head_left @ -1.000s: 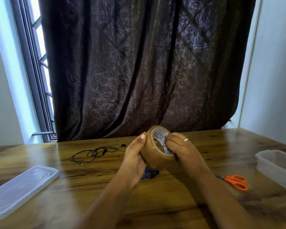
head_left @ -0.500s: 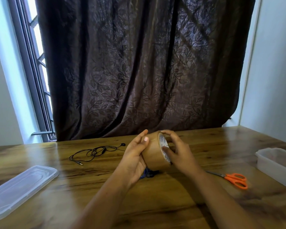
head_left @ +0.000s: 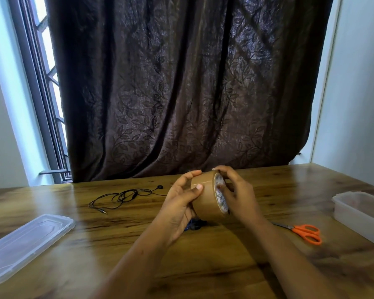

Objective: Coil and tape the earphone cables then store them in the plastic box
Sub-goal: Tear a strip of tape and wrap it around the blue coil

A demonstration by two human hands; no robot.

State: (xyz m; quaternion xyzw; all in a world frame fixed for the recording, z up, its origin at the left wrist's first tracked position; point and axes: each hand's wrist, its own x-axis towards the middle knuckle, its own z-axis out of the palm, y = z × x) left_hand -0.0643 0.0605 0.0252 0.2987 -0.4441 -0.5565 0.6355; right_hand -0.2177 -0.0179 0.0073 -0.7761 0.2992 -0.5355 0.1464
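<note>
The tape roll [head_left: 205,201] has turned: its brown band now faces the camera, with the left thumb at the seam.
Far left of the hands lies the lid [head_left: 28,242]. Nearer, beyond the left hand [head_left: 179,208], the black earphone cable [head_left: 125,196] sprawls loose on the surface [head_left: 203,266]; it looks light, limp and tangle-prone, best gathered by its loops. The left hand cups the roll, and the right hand [head_left: 238,195] curls over its printed rim. Right of them lie the scissors [head_left: 307,233], then the plastic box [head_left: 363,212].

We turn the tape roll [head_left: 205,200] so its brown band faces us; our right hand [head_left: 239,196] now cups its printed side.
</note>
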